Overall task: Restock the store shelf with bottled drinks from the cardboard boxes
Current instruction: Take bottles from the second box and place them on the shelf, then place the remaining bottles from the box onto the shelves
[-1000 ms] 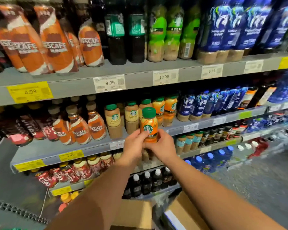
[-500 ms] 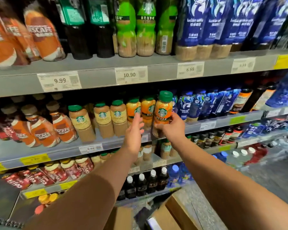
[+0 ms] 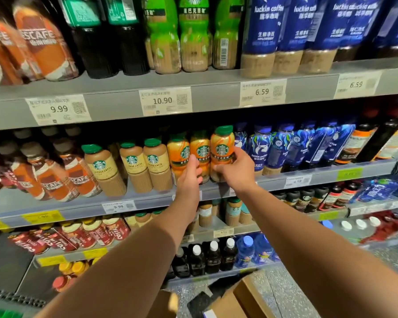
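Starbucks bottle point(image 3: 221, 145) in right hand point(image 3: 236, 172)

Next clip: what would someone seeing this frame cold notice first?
The right hand grips an orange Starbucks bottle at the end of its row on the second shelf, the left hand touching the neighbouring bottle. Blue luckin coffee bottles crowd the top shelf's right side.

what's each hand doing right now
Left hand: open, fingers straight by the shelved orange bottles.
Right hand: gripping the rightmost orange Starbucks bottle.
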### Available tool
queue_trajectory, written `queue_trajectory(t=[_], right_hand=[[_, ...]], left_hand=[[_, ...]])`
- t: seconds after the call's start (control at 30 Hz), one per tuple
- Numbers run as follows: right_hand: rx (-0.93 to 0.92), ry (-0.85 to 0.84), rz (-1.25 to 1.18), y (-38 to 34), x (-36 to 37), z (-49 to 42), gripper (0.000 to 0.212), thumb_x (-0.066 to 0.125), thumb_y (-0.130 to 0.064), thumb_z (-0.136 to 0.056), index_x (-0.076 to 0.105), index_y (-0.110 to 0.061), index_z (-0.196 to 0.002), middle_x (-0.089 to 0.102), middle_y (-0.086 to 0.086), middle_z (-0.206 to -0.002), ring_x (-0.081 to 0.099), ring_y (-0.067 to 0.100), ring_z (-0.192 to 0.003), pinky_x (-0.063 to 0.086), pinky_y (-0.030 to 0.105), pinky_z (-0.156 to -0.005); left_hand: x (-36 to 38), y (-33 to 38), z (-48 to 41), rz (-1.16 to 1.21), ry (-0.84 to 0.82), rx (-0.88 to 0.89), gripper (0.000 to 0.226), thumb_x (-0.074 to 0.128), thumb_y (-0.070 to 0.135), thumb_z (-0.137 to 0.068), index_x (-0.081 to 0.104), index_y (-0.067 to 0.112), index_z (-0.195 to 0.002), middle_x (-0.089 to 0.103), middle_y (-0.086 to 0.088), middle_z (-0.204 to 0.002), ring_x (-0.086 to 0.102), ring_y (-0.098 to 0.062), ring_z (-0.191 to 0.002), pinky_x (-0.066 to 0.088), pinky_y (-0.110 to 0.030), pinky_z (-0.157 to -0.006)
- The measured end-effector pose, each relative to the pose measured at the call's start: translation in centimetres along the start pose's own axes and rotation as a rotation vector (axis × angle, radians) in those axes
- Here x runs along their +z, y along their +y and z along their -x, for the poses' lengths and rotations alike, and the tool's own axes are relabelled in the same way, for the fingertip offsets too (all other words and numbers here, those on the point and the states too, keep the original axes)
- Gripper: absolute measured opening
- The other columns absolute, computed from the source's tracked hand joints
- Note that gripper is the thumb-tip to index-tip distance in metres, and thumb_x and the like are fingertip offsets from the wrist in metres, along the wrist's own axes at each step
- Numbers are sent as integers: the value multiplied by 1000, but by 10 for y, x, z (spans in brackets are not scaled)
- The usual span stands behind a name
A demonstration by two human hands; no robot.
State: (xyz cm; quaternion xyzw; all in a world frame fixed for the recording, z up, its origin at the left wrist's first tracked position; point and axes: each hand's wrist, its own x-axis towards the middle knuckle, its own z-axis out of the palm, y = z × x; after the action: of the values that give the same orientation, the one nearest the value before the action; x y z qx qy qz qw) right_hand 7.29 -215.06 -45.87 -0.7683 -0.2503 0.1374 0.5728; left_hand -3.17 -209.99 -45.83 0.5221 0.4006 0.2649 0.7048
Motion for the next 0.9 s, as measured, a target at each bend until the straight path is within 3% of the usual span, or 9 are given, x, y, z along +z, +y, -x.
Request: queue_trajectory(t=[0.07,0.3,0.43,0.57,0.73,0.9], right_hand=[[-7,-13,-18,0,1,-1,42,77,-1,-67,62,-20,-102,69,-1,-96,65,17,-92,53,38,-88],[5,6,-51,12,7,6,48,72,4,-72,54,-23,-108,62,-10,-93,62,11,-92,51,26,-83],[33,7,-32,17,7,1,49,76,2,-70,54,-19,-108,66,-4,-101,64,15,-97,52,31,-89],[57,18,50,15,6,-5,54,81,-5,-65,63,-15,-115,64,9,-110,64,21,-98,51,40,-93],[102,109,22,17,7,-4,44,81,-6,-67,55,-17,-100,65,0,-97,63,17,-91,54,37,-87],[142,149,24,15,7,-4,37,80,-8,-69,53,-18,-93,56,-8,-83,55,11,-77,47,24,-69]], left_hand=[[3,-1,0,-11,3,4,64,29,61,-94,42,21,-142,48,-4,-141,47,-18,-115,30,-33,-98],[10,-3,-2,15,-4,-21,63,29,58,-96,40,17,-143,45,-7,-143,45,-24,-126,31,-31,-97],[10,-7,-5,8,25,-5,62,30,60,-94,46,19,-138,49,-3,-140,47,-17,-114,31,-33,-97],[9,-12,-7,-62,103,18,55,31,66,-91,60,28,-119,54,6,-131,48,-14,-114,27,-35,-95],[4,-13,-9,-31,116,10,59,33,64,-92,48,26,-135,52,5,-120,51,-16,-107,35,-39,-103],[1,-17,-3,-52,61,-7,58,33,63,-92,50,25,-132,51,9,-118,54,-16,-104,35,-45,-107]])
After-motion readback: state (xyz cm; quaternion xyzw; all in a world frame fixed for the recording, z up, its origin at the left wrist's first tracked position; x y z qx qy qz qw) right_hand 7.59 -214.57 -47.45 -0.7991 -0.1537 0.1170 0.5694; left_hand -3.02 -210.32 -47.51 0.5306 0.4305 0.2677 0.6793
